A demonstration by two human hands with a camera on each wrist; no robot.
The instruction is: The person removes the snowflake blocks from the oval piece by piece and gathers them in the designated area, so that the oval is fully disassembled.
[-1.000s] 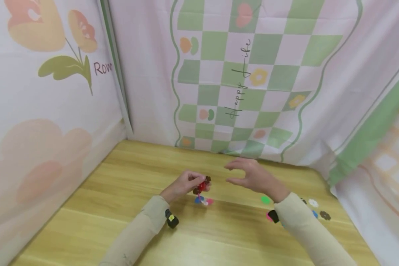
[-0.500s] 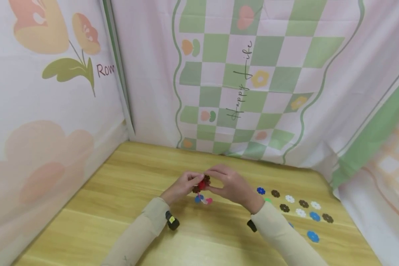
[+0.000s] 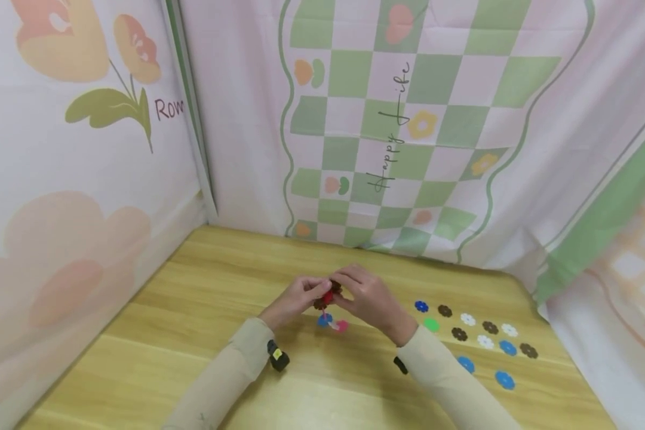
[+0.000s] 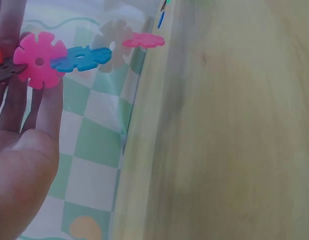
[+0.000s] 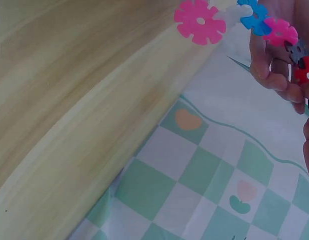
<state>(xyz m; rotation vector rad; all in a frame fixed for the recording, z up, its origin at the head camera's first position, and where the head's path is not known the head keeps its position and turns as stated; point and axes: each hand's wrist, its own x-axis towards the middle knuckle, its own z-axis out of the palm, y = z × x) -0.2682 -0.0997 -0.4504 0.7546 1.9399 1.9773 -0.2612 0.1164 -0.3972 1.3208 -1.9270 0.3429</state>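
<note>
My left hand [image 3: 299, 297] pinches a chain of flower-shaped plastic interlocking discs, raised over the table. A red disc [image 3: 328, 297] and a brown disc [image 3: 336, 287] sit between both hands. From there the chain hangs free: in the left wrist view it runs through a pink disc [image 4: 30, 55], a blue disc [image 4: 94, 56] and a white disc [image 4: 117, 35] to a pink end disc [image 4: 144, 40]. My right hand [image 3: 373, 304] grips the upper end at the brown disc, thumb and fingers closed around it. Its fingertips partly hide that end.
On the wooden table [image 3: 193, 334], to the right, several loose discs lie spread out: a dark blue disc [image 3: 421, 306], a green disc [image 3: 431, 325], brown, white and lighter blue discs [image 3: 505, 380]. Fabric curtains [image 3: 236, 149] border the table at the back and sides.
My right hand has come in from the right, where its thumb and fingers stood apart, and now grips the chain's upper end. The left hand keeps its hold, nearly still.
</note>
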